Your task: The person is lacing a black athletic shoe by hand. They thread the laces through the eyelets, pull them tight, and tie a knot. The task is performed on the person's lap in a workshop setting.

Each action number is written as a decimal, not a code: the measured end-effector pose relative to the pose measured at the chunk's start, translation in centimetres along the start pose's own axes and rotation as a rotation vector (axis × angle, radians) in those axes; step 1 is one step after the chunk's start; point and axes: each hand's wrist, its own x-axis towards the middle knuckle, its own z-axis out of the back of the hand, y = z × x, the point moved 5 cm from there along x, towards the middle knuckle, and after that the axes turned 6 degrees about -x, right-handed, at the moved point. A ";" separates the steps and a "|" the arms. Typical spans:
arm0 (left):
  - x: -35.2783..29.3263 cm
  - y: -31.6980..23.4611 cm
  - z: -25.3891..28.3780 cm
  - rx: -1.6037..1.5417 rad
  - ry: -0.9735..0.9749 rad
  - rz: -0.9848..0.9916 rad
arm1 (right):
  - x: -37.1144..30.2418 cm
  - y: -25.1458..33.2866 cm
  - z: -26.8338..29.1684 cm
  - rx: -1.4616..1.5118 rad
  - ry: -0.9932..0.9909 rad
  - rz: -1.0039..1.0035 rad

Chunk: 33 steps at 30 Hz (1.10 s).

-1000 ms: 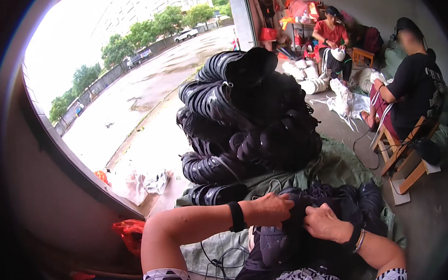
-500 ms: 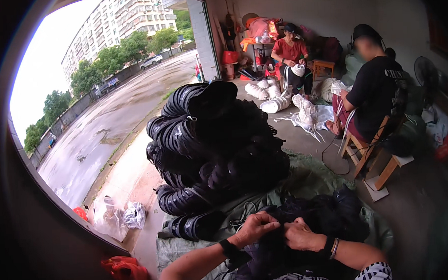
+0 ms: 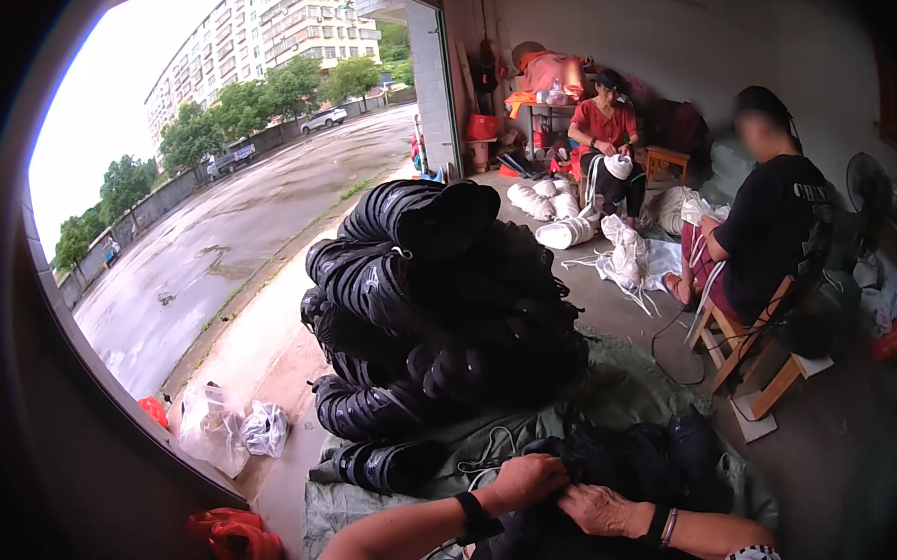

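Observation:
My left hand [image 3: 527, 479] and my right hand [image 3: 601, 509] meet low in the picture, both gripping a dark black fabric piece [image 3: 616, 458] that lies in my lap. The left wrist carries a black band, the right wrist a thin bracelet. Just beyond my hands rises a tall heap of stacked black cap-like pieces [image 3: 430, 321] resting on a grey-green tarp [image 3: 623, 387]. How the fingers sit inside the fabric is partly hidden.
A person in black [image 3: 767, 231] sits on a wooden stool [image 3: 747, 352] to the right, handling white pieces [image 3: 622, 252]. Another person in red [image 3: 603, 143] sits farther back. Plastic bags [image 3: 230, 425] and a red bag [image 3: 235, 540] lie left; a wet road lies outside.
The view has lifted and swung, so the heap and seated people sit lower and farther left. My hands have stayed together on the black fabric, shifting slightly right.

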 end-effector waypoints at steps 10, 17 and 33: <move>1.9 0.0 -1.0 -0.018 0.168 0.088 | -0.2 -0.5 2.7 0.233 -0.020 -0.144; 0.6 2.8 0.3 -0.977 0.246 0.320 | 1.0 -7.2 7.1 1.387 -0.606 -0.623; 0.0 4.1 0.5 -1.327 -0.025 0.365 | 3.1 -4.3 -1.3 1.649 0.059 -0.672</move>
